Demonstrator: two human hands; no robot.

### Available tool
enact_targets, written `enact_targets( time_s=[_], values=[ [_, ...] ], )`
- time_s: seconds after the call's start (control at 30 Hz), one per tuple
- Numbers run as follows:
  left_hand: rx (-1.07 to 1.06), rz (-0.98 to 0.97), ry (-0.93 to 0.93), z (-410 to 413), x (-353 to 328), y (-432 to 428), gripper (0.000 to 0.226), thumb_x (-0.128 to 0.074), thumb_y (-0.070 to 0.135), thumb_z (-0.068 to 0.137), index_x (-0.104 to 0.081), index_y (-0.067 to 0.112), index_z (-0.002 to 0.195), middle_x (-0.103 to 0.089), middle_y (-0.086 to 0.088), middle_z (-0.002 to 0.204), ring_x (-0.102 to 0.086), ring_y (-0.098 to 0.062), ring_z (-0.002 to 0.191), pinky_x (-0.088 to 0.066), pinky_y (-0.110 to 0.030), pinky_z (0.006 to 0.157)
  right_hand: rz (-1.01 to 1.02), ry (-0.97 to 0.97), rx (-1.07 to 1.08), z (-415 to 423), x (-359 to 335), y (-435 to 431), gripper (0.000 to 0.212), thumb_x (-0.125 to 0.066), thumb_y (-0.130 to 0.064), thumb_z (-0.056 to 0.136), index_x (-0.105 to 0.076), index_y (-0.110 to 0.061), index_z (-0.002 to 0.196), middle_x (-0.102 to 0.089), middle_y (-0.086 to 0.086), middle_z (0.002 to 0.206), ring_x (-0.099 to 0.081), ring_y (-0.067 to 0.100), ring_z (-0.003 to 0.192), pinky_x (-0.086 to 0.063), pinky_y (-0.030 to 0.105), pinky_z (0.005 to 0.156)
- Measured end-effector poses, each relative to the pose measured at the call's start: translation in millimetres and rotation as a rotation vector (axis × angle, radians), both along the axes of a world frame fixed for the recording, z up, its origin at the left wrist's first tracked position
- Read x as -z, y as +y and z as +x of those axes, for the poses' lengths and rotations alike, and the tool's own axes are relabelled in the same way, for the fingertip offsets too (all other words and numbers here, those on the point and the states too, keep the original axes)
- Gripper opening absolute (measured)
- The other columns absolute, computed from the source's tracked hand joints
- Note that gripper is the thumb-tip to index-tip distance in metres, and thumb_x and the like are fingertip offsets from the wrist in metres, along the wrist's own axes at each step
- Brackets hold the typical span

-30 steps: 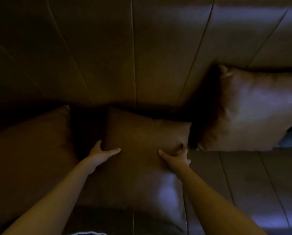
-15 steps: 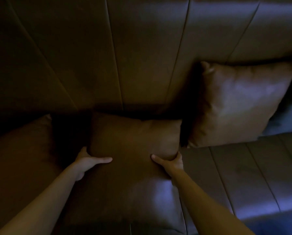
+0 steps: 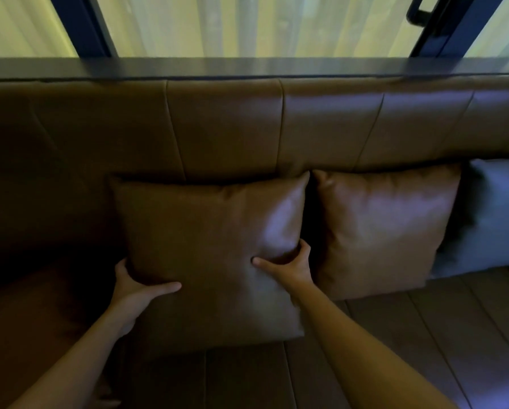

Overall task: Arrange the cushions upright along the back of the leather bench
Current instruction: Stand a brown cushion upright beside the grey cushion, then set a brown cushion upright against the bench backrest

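A brown leather cushion (image 3: 206,231) stands upright against the bench backrest (image 3: 223,128), held by both hands. My left hand (image 3: 135,287) grips its lower left edge, thumb across the front. My right hand (image 3: 291,267) pinches its right edge, thumb pressed into the face. A second brown cushion (image 3: 383,228) leans upright against the backrest just to the right, almost touching the first. A grey-blue cushion (image 3: 495,214) stands beyond it at the far right. A dark brown cushion (image 3: 26,314) lies in shadow at the lower left.
The bench seat (image 3: 395,349) stretches in front of the cushions. A dark ledge (image 3: 247,67) tops the backrest, with a window frame and pale curtains (image 3: 247,25) behind it.
The held cushion has been raised from lying nearly flat on the seat to standing against the backrest. The view has tilted up, so the ledge and window now show.
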State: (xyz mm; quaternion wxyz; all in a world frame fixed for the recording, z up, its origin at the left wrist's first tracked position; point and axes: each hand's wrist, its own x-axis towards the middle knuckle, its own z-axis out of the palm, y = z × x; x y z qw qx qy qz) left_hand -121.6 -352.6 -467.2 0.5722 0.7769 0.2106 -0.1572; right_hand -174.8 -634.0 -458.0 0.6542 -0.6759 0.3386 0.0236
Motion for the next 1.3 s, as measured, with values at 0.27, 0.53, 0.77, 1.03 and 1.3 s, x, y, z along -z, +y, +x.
enact_targets(
  time_s=[0.27,0.53,0.77,1.03,1.3],
  values=[
    [0.009,-0.084,0.026,22.4,21.2,-24.5,0.131,-0.088,0.012,0.058,0.001,0.038,0.150,-0.020,-0.007,0.159,-0.023,-0.039,0.143,-0.028,-0.069,0.105,0.010,0.008,-0.033,26.6,12.9,-24.0,0.119,-0.087,-0.030,0.067,-0.005,-0.030,0.154,-0.026,0.009,0.157,-0.028,0.036,0.144,-0.038,0.057,0.110],
    [0.005,-0.055,0.001,24.6,14.1,-24.0,0.129,-0.089,0.018,0.057,-0.004,0.043,0.151,-0.021,-0.001,0.159,-0.024,-0.037,0.143,-0.032,-0.072,0.099,-0.055,-0.045,0.061,25.2,19.0,-15.5,0.117,-0.089,-0.039,0.061,-0.016,-0.031,0.153,-0.036,0.006,0.153,-0.036,0.032,0.141,-0.041,0.054,0.109],
    [0.023,-0.061,0.075,25.6,11.9,-28.6,0.128,-0.088,0.017,0.061,0.001,0.043,0.150,-0.019,-0.001,0.160,-0.021,-0.037,0.144,-0.024,-0.070,0.105,-0.047,-0.015,0.064,23.6,23.0,-13.9,0.109,-0.086,-0.032,0.069,-0.016,-0.026,0.153,-0.036,0.006,0.152,-0.036,0.031,0.141,-0.040,0.047,0.111],
    [-0.095,-0.058,0.035,23.1,-11.8,-35.6,0.130,-0.089,0.029,0.058,-0.001,0.043,0.151,-0.020,-0.003,0.160,-0.023,-0.036,0.144,-0.027,-0.062,0.110,-0.193,0.055,0.076,21.0,-4.4,-13.0,0.101,-0.084,-0.034,0.071,-0.026,-0.015,0.150,-0.036,0.012,0.150,-0.041,0.034,0.136,-0.042,0.044,0.106],
    [-0.173,-0.133,-0.001,11.1,-58.4,-22.0,0.075,-0.073,0.030,0.080,-0.035,0.026,0.145,-0.036,-0.009,0.151,-0.038,-0.034,0.135,-0.037,-0.053,0.107,-0.295,-0.031,0.069,22.6,-49.4,31.4,0.048,-0.070,-0.029,0.086,-0.052,-0.014,0.129,-0.055,0.008,0.129,-0.058,0.024,0.116,-0.048,0.032,0.093]
  ],
)
